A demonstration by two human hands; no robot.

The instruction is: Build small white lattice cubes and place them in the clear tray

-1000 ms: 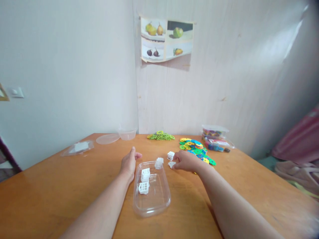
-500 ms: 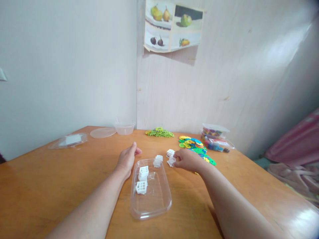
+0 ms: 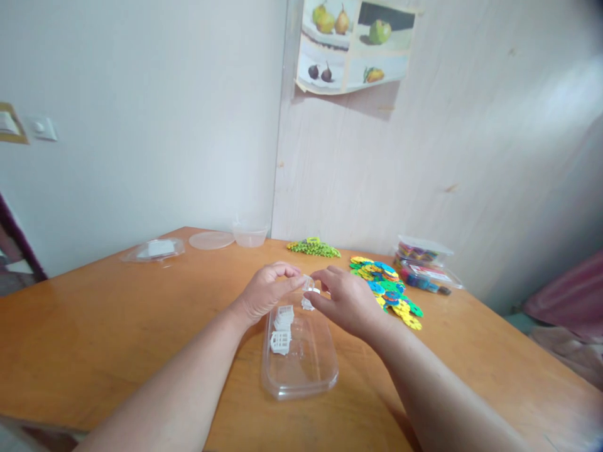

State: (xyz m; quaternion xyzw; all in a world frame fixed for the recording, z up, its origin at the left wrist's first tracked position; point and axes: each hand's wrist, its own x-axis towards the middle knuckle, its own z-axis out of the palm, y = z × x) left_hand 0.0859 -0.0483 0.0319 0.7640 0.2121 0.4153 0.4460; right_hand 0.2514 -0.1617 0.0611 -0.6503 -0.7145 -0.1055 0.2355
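Observation:
My left hand [image 3: 271, 292] and my right hand [image 3: 347, 302] meet above the far end of a clear plastic tray [image 3: 313, 383]. Pinched between their fingertips is a small white window-shaped plastic piece [image 3: 308, 283], partly covered by the fingers. Just under it, more white pieces [image 3: 308, 301] show at the tray's far end. Along the tray's left side lie two small stacks, a farther white stack [image 3: 284, 317] and a nearer white stack [image 3: 281, 342]. The table patch behind my right hand is hidden.
Colourful notched discs [image 3: 389, 290] are heaped to the right. Behind them stand lidded clear boxes [image 3: 426, 267]. A green pile [image 3: 315, 247] lies near the wall. At the back left are a clear bowl [image 3: 250, 234], a round lid [image 3: 211, 240] and a flat clear lid [image 3: 157, 249].
My right hand has moved left from the white pieces beside the tray to above its far end. My left hand has come in from the tray's left side to meet it. The view has turned left.

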